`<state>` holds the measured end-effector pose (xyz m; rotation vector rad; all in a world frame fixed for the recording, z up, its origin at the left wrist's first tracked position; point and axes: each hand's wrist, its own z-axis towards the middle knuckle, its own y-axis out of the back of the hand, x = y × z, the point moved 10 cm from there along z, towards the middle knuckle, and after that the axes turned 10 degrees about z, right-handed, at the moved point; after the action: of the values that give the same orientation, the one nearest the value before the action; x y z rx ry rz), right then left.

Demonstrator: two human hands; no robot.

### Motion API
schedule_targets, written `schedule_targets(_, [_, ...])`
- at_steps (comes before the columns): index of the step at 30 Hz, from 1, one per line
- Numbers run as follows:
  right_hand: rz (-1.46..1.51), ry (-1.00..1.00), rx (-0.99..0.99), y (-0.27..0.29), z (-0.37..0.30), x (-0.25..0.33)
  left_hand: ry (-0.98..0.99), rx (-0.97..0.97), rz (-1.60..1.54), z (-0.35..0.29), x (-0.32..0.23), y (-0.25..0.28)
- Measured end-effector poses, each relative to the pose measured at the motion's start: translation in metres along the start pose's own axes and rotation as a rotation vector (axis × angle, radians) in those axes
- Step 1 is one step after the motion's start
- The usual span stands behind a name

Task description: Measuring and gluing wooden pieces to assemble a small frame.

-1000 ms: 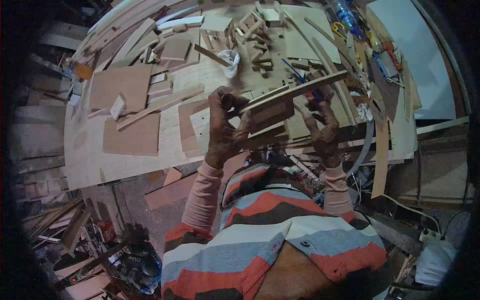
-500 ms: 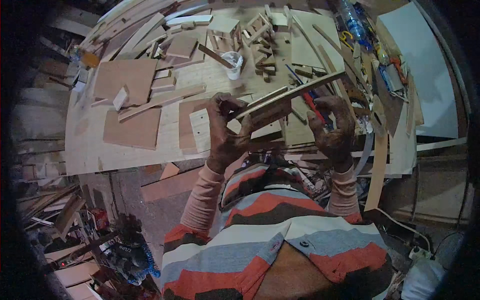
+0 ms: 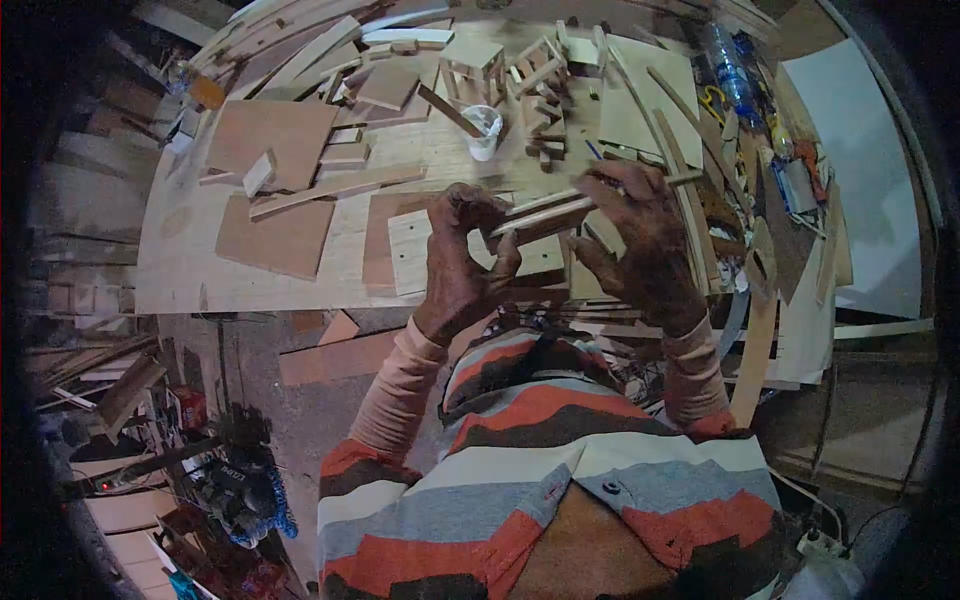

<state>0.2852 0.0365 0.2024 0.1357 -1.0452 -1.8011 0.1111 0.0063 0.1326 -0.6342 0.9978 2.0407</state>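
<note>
My left hand [image 3: 462, 260] is closed on the near end of a long pale wooden strip [image 3: 560, 212], thumb below and fingers above. A shorter thin strip runs beside it, and a brown face shows under its edge. The long strip rises to the right, held over the table. My right hand [image 3: 645, 240] reaches across its far half with the fingers bent over the top, its thumb lower and apart. The palm side of the right grip is partly hidden. Beneath the hands lies a pale board [image 3: 408, 255] with small dark holes.
A white plastic cup [image 3: 484, 135] with a flat stick in it stands beyond my hands. Farther back are a small wooden stool-like frame [image 3: 473, 65] and several short blocks [image 3: 543, 128]. Brown panels [image 3: 275, 235] lie at left; a plastic bottle [image 3: 732, 75] and offcuts lie at right.
My right hand has moved up and left, from beside the strip to over it, fingers now bent across it. My left hand keeps its hold; the view has shifted slightly.
</note>
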Motion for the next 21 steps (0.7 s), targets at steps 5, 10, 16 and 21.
schedule_targets(5, [0.043, 0.038, 0.242, -0.030, 0.004, -0.009, -0.064, 0.087, -0.050, 0.000, -0.011, -0.005])
schedule_targets(10, [0.144, 0.041, 0.296, -0.040, 0.001, -0.009, -0.090, 0.122, -0.020, -0.001, -0.020, 0.002])
schedule_targets(16, [0.103, 0.091, 0.219, -0.031, 0.000, -0.007, -0.055, 0.092, -0.197, 0.002, -0.017, 0.006])
schedule_targets(21, [0.077, 0.107, 0.131, -0.016, 0.005, -0.006, 0.070, 0.048, -0.181, -0.004, 0.003, 0.005])
